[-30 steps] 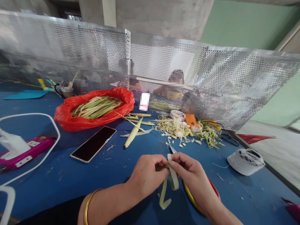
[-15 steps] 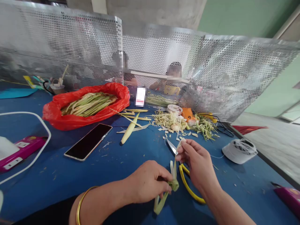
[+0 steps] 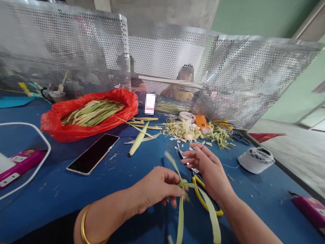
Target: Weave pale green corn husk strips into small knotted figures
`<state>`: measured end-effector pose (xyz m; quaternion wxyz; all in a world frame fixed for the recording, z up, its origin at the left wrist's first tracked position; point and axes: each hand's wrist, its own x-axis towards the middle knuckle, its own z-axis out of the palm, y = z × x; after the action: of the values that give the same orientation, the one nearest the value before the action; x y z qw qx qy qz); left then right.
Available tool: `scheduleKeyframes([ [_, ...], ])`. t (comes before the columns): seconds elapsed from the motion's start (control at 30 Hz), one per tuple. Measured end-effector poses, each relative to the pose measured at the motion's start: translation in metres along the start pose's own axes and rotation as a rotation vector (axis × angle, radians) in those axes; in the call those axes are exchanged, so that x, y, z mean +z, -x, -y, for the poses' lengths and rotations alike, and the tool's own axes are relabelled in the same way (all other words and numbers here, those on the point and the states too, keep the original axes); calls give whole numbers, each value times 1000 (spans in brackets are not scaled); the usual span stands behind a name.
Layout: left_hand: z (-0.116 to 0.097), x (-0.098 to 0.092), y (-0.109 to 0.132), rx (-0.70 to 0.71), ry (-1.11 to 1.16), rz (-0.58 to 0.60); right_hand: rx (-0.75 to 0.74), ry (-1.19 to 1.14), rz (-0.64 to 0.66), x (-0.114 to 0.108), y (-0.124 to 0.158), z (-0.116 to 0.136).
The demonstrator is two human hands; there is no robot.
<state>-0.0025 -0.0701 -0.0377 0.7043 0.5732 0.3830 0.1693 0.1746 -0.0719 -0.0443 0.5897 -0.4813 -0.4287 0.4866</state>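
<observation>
My left hand (image 3: 156, 188) pinches a knotted pale green leaf strip (image 3: 181, 210) at its folded middle; its loose ends hang down and one end sticks up to the left. My right hand (image 3: 209, 169) hovers just right of the knot with fingers spread, holding nothing. Under the right hand lie yellow-handled scissors (image 3: 203, 198) on the blue table (image 3: 101, 189). A gold bangle (image 3: 85, 223) is on my left wrist.
A red bag of leaf strips (image 3: 88, 115) sits at back left, a black phone (image 3: 92, 154) beside it. Leaf cuttings (image 3: 195, 132) lie ahead, a white thread spool (image 3: 256, 159) at right, pink objects (image 3: 17, 162) at both edges. Behind a perforated metal screen (image 3: 177, 67), other people sit.
My right hand has let go of the strip end and opened. The left hand turned the knot, so the strip ends now hang down and one points up.
</observation>
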Motion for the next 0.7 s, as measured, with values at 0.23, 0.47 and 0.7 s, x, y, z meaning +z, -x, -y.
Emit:
scheduleKeyframes([
  [0.23,0,-5,-4,28,93,-232,-98,621,383,-6,7,14],
  [0.47,4,-11,-3,-96,389,-50,-187,611,384,1,7,4],
  [0.7,4,-10,-6,-68,336,-146,-269,627,366,-2,8,8],
])
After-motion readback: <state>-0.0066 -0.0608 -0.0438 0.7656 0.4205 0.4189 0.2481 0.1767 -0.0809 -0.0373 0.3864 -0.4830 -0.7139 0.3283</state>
